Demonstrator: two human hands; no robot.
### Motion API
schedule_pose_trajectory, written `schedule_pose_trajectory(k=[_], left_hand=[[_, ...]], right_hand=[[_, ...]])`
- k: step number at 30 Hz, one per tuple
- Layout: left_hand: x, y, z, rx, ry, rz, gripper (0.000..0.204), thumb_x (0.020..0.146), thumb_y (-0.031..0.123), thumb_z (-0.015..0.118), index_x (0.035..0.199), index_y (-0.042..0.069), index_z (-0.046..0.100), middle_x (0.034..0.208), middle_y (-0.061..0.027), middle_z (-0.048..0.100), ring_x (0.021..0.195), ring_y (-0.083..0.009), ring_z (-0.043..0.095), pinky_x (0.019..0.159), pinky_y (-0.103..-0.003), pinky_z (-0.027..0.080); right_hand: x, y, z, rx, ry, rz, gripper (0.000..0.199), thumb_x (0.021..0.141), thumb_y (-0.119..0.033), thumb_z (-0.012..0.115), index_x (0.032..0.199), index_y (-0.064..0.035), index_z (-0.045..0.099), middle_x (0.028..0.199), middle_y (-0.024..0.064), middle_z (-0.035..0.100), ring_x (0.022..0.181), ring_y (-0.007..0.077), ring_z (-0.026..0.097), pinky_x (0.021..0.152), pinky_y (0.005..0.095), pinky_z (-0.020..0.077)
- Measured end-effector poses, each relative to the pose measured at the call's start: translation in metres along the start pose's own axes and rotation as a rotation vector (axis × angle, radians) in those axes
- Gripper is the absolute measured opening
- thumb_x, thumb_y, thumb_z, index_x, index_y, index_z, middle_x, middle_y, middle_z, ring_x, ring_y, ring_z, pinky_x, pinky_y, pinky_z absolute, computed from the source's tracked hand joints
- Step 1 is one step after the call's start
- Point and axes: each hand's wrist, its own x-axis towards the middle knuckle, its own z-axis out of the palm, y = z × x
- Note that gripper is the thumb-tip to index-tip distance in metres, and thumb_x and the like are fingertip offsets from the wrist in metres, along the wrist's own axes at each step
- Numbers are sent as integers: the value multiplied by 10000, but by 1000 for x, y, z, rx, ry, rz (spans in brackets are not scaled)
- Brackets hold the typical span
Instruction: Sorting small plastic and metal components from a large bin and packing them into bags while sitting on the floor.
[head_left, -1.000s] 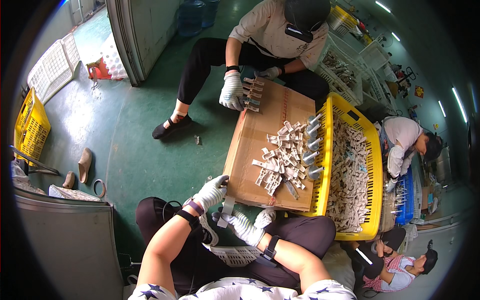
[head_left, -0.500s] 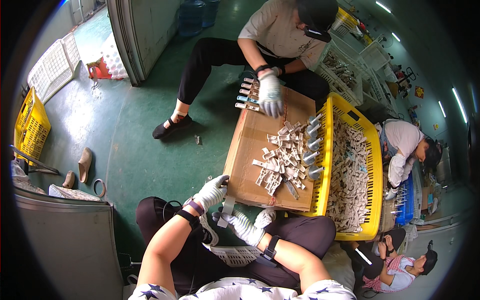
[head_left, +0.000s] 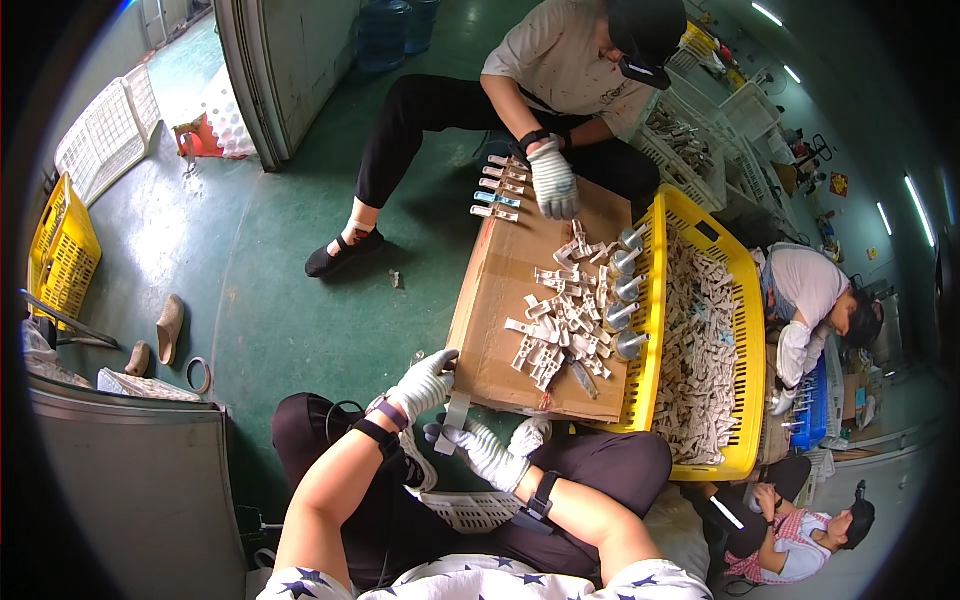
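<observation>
Pale strip (head_left: 457, 411) sits between the person's hands, just off the near left corner of a cardboard box (head_left: 490, 330), its long axis pointing away, near end slanting left. The right hand (head_left: 488, 455) is nearer, its gloved fingers apparently closed on the strip from the right. The left hand (head_left: 424, 385) is at the box's edge, fingers bent; I cannot tell whether it grips anything. Clothespins (head_left: 562, 325) lie heaped on the box, a yellow basket (head_left: 752, 410) stands alongside, and green floor (head_left: 285, 260) spreads leftward.
</observation>
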Motion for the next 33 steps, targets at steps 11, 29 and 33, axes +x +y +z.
schedule_pose_trajectory(k=[11,29,33], left_hand=[[0,1,0,9,-4,10,486,802,-42,501,1281,44,508,1112,-116,616,1002,-210,578,873,-284,461],[-3,9,-2,0,-14,-5,481,800,-18,502,1277,46,513,1105,-118,611,998,-220,577,872,-289,460],[-4,10,-2,-3,-2,-5,475,800,-27,491,1270,42,518,1088,-114,611,977,-216,575,857,-290,462]], right_hand=[[1,3,-2,36,-20,14,269,910,-123,600,1149,-13,545,1080,92,629,1013,209,617,942,322,488],[0,4,-3,42,-2,28,316,902,-146,618,1173,-8,533,1096,102,624,1032,215,609,960,331,477],[-1,-1,1,33,-11,27,317,905,-157,615,1173,-7,533,1099,102,623,1040,214,606,966,330,472]])
